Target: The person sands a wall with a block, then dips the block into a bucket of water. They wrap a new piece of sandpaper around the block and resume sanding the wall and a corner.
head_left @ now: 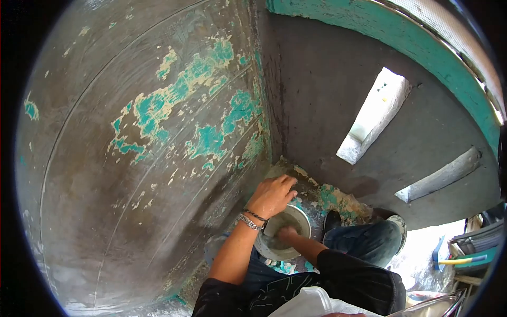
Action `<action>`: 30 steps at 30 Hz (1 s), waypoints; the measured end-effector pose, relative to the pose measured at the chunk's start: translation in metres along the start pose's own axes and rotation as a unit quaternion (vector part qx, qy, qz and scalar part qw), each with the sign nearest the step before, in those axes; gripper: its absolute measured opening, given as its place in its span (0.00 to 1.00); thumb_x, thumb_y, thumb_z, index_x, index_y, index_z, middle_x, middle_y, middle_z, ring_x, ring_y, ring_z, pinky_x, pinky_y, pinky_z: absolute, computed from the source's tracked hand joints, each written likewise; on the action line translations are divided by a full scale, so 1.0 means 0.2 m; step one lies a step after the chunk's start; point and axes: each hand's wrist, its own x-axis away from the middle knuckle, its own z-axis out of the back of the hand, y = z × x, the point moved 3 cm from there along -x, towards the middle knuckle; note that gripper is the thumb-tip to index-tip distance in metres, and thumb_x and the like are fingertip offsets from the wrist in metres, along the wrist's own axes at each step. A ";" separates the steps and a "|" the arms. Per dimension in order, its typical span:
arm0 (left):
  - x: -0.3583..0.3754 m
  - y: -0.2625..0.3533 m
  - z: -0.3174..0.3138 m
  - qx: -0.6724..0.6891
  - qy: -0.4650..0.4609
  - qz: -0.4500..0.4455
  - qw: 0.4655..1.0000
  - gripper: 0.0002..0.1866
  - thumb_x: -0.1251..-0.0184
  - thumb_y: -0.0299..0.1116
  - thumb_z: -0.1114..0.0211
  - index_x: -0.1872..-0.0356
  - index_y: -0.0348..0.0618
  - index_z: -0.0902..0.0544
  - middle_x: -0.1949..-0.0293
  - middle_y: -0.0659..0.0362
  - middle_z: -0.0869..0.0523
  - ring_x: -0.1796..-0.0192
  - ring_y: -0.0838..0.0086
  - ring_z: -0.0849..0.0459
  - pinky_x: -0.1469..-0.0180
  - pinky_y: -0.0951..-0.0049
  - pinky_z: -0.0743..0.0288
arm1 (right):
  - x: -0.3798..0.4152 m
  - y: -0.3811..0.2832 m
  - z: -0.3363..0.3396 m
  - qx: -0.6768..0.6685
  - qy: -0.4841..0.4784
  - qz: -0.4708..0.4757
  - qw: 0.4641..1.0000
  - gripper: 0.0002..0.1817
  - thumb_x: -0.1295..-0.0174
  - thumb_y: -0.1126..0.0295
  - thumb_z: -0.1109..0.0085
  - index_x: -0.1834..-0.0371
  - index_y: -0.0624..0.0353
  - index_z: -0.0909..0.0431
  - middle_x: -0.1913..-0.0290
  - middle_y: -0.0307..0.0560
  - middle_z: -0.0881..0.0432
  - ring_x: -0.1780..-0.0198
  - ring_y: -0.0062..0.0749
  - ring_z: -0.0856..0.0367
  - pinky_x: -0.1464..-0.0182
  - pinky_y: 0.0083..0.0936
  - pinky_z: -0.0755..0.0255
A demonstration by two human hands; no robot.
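A white-rimmed bucket (308,219) stands low between my legs, with murky grey contents inside. My right hand (287,233) reaches down into it, and its fingers are hidden in the grey contents. Beside that hand is a pale flat shape (272,227) that I cannot make out. My left hand (272,195) is over the far left part of the bucket's rim, palm down. Its fingers are loosely bent, with the thumb apart from them and nothing visible in between. A chain bracelet and a dark band circle the left wrist.
On the left rises a grey-brown wall (100,174) with flaking turquoise patches. A dark grey wall (317,79) ahead has two slanted slots. Paint flakes litter the floor (338,198). A yellow-handled tool (462,261) lies at the lower right, near stacked items.
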 end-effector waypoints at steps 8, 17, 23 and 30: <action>0.13 0.02 0.01 -0.015 -0.031 0.017 0.999 0.17 0.39 0.40 0.40 0.52 0.43 0.23 0.56 0.52 0.19 0.56 0.54 0.19 0.55 0.58 0.25 | 0.01 -0.04 -0.12 0.230 -0.158 0.068 0.958 0.25 0.37 0.49 0.54 0.53 0.57 0.20 0.52 0.54 0.19 0.46 0.48 0.23 0.43 0.39 0.34; 0.18 -0.09 -0.02 -0.030 -0.080 0.079 0.993 0.15 0.41 0.39 0.40 0.56 0.43 0.21 0.57 0.51 0.18 0.54 0.55 0.19 0.54 0.58 0.26 | 0.11 -0.15 0.15 -0.115 -0.155 0.034 0.981 0.24 0.38 0.50 0.51 0.43 0.51 0.27 0.55 0.45 0.18 0.60 0.33 0.23 0.51 0.30 0.29; 0.21 -0.16 0.00 -0.019 -0.039 0.062 0.997 0.05 0.46 0.29 0.43 0.71 0.44 0.20 0.66 0.51 0.16 0.61 0.56 0.17 0.61 0.56 0.25 | 0.40 -0.20 0.57 -0.522 -0.181 0.030 0.833 0.28 0.46 0.66 0.47 0.39 0.57 0.33 0.52 0.49 0.21 0.56 0.37 0.19 0.48 0.39 0.25; 0.29 -0.26 0.05 -0.015 0.013 0.135 0.991 0.08 0.41 0.35 0.44 0.66 0.45 0.20 0.67 0.50 0.17 0.60 0.50 0.20 0.60 0.55 0.26 | 0.72 -0.38 0.88 -0.837 -0.160 0.106 0.512 0.31 0.42 0.62 0.49 0.36 0.64 0.40 0.42 0.54 0.27 0.47 0.47 0.22 0.43 0.44 0.29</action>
